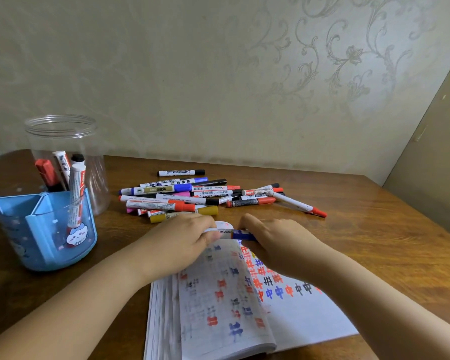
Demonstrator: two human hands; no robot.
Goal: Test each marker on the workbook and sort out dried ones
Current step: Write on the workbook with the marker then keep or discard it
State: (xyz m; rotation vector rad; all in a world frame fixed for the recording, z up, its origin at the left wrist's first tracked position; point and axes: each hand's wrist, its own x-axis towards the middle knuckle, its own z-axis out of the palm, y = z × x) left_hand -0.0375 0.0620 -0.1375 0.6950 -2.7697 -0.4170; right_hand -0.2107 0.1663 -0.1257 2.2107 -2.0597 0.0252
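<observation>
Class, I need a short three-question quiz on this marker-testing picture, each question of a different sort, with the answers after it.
1. True or false: both hands hold one blue marker over the open workbook.
2. Where does the single red and white marker stand? A) clear jar B) blue holder C) on the workbook
3. Fill in: the pile of loose markers lies on the ___ beyond the hands.

Key: 1 true, the left hand and right hand grip its two ends. 2 B, the blue holder; the clear jar behind holds several. 3 table.
</observation>
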